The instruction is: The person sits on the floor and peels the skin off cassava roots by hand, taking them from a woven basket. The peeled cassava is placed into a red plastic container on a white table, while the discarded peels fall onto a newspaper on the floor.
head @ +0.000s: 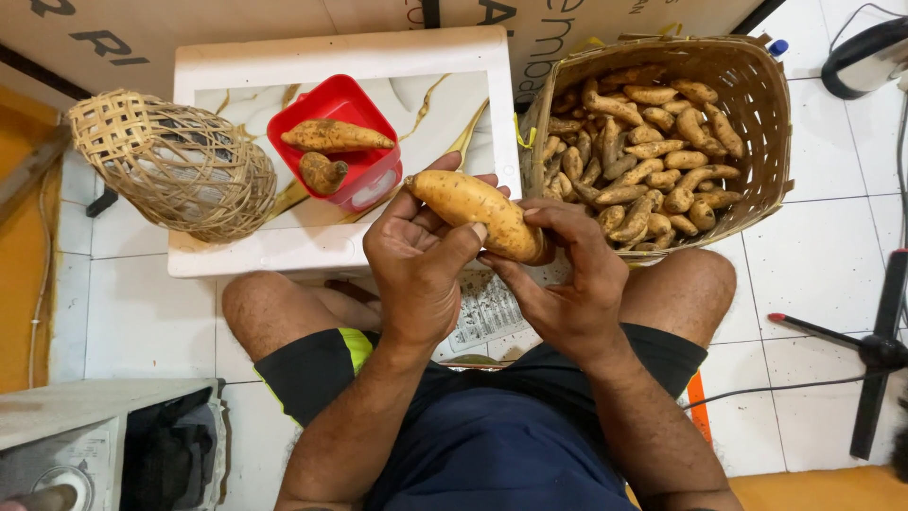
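Both hands grip one sweet potato (pixel 473 213) above the lap — the left hand (pixel 416 260) wraps its near side, thumb on top, while the right hand (pixel 558 274) pinches its lower end. Behind it, a red tub (pixel 364 104) on the white surface (pixel 236 251) holds two more; a basket (pixel 757 85) stands just right.

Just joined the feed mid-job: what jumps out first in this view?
A large orange sweet potato at centre frame, gripped by the left hand and right hand above the knees. Right of it, a woven basket piled with small sweet potatoes. Left, a red tub holding two more sits on a white tray.
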